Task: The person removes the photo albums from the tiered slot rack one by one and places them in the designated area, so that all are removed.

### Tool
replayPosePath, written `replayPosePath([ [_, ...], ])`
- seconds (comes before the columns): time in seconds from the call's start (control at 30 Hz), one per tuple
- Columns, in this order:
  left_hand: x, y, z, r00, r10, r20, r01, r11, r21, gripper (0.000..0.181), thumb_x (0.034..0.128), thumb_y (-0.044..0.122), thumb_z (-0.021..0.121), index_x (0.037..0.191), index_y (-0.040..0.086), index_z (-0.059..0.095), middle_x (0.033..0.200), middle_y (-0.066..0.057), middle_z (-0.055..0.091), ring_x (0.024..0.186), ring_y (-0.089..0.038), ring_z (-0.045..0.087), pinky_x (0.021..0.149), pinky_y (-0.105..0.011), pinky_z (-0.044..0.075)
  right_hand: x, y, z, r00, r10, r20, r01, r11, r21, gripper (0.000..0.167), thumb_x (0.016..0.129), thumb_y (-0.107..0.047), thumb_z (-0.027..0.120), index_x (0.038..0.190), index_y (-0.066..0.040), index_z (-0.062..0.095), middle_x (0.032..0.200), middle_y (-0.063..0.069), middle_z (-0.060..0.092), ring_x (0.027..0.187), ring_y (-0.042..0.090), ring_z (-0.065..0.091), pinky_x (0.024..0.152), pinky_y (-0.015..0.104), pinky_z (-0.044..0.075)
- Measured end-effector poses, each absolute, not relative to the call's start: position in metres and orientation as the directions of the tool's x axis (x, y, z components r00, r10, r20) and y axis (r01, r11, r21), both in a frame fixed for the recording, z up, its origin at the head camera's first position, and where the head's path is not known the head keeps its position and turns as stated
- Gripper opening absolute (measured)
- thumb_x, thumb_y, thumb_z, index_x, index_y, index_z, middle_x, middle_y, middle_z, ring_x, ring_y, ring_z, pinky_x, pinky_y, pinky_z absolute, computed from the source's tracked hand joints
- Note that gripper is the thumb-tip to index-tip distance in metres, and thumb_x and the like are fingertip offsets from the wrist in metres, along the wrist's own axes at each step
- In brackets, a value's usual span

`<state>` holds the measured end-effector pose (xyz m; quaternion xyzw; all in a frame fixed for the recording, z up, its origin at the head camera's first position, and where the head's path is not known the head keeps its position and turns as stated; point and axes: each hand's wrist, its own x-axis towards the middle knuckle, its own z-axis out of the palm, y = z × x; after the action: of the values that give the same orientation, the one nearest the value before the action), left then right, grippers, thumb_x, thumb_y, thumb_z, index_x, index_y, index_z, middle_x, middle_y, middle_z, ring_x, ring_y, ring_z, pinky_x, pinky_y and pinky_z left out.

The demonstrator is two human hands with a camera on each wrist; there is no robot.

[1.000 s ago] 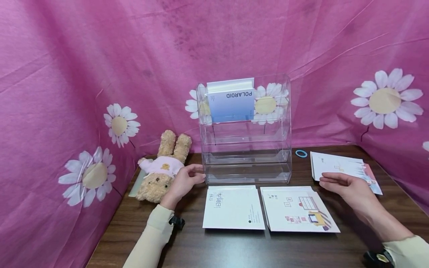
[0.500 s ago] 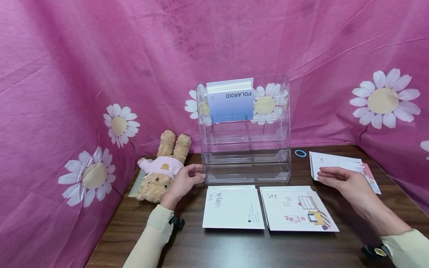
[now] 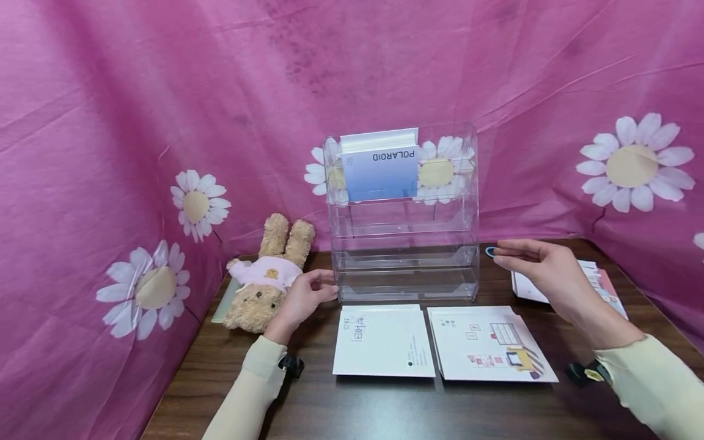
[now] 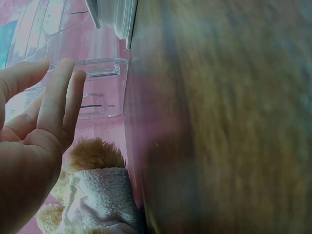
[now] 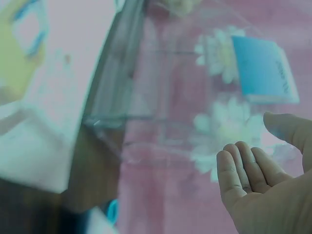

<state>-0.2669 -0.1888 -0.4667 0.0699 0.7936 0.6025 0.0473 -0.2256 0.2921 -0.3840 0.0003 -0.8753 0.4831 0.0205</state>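
Observation:
A clear tiered acrylic display rack (image 3: 407,284) stands upright at the back of the table, with POLAROID cards (image 3: 379,174) in its top tier. At its lower left corner is my left hand (image 3: 304,299), fingers extended; whether they touch the rack I cannot tell. My right hand (image 3: 555,278) is raised above the right-hand stack of cards (image 3: 596,269), partly hiding it. Nothing lies between its thumb and fingers in the right wrist view. Two more card stacks, one mostly plain white (image 3: 385,342) and one with a coloured drawing (image 3: 489,351), lie before the rack.
A teddy bear (image 3: 269,272) in a pink top lies left of the rack, beside my left hand, on a pale flat item (image 3: 222,311). A blue ring (image 3: 489,252) sits right of the rack, partly behind my right fingertips. Pink flowered cloth (image 3: 528,73) hangs around the table.
My right hand has moved up and left from the right-hand card stack toward the rack, carrying nothing, and now partly covers the blue ring. My left hand stays in place.

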Motion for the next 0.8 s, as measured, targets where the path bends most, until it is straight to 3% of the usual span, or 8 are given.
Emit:
replayPosePath([
  [0.1, -0.267, -0.188, -0.467, -0.983, 0.181, 0.019, 0.067, 0.263, 0.963, 0.036, 0.1011, -0.004, 0.077, 0.136, -0.009, 0.07, 0.129, -0.029, 0.076, 0.104, -0.026, 0.079, 0.089, -0.029, 0.069, -0.232, 0.28, -0.371, -1.0, 0.001, 0.031, -0.025, 0.545, -0.838, 0.066, 0.102, -0.055, 0.08, 0.153, -0.015, 0.068, 0.115, -0.04, 0.073, 0.11, -0.023, 0.058, 0.113, 0.023, 0.048],
  [0.2, -0.268, -0.188, -0.468, -0.982, 0.19, 0.019, 0.068, 0.257, 0.964, 0.037, 0.1012, -0.004, 0.077, 0.137, -0.009, 0.07, 0.129, -0.031, 0.076, 0.106, -0.029, 0.08, 0.09, -0.028, 0.069, -0.238, 0.267, -0.362, -0.999, -0.014, 0.034, -0.036, 0.534, -0.844, 0.067, 0.102, -0.056, 0.08, 0.154, -0.016, 0.068, 0.119, -0.038, 0.074, 0.116, -0.02, 0.057, 0.121, 0.035, 0.044],
  [0.27, -0.268, -0.189, -0.467, -0.982, 0.19, 0.015, 0.064, 0.256, 0.964, 0.037, 0.101, -0.004, 0.076, 0.137, -0.009, 0.069, 0.13, -0.031, 0.076, 0.105, -0.027, 0.079, 0.089, -0.026, 0.068, -0.242, 0.259, -0.356, -0.999, -0.024, 0.045, -0.051, 0.524, -0.85, 0.067, 0.101, -0.056, 0.081, 0.154, -0.016, 0.068, 0.12, -0.037, 0.075, 0.118, -0.018, 0.057, 0.116, 0.026, 0.045],
  [0.33, -0.268, -0.19, -0.468, -0.981, 0.192, 0.015, 0.064, 0.255, 0.965, 0.038, 0.101, -0.004, 0.076, 0.138, -0.01, 0.069, 0.13, -0.032, 0.075, 0.103, -0.023, 0.079, 0.089, -0.026, 0.068, -0.247, 0.252, -0.351, -0.997, -0.029, 0.07, -0.075, 0.511, -0.856, 0.066, 0.101, -0.054, 0.081, 0.153, -0.015, 0.069, 0.12, -0.036, 0.076, 0.117, -0.018, 0.059, 0.102, 0.013, 0.046],
  [0.4, -0.268, -0.19, -0.467, -0.981, 0.192, 0.013, 0.063, 0.256, 0.965, 0.038, 0.1008, -0.004, 0.076, 0.138, -0.009, 0.069, 0.13, -0.032, 0.075, 0.101, -0.019, 0.078, 0.089, -0.026, 0.068, -0.251, 0.246, -0.345, -0.994, -0.036, 0.098, -0.103, 0.492, -0.864, 0.063, 0.102, -0.05, 0.082, 0.152, -0.013, 0.069, 0.119, -0.036, 0.076, 0.114, -0.018, 0.063, 0.093, 0.007, 0.047],
  [0.8, -0.267, -0.189, -0.465, -0.983, 0.181, -0.008, 0.04, 0.263, 0.964, 0.038, 0.1009, -0.002, 0.078, 0.138, -0.006, 0.071, 0.13, -0.028, 0.077, 0.1, -0.016, 0.077, 0.088, -0.024, 0.067, -0.28, 0.221, -0.305, -0.982, -0.039, 0.186, -0.185, 0.4, -0.898, 0.057, 0.102, -0.04, 0.085, 0.149, -0.011, 0.071, 0.113, -0.034, 0.079, 0.108, -0.012, 0.072, 0.095, 0.007, 0.052],
])
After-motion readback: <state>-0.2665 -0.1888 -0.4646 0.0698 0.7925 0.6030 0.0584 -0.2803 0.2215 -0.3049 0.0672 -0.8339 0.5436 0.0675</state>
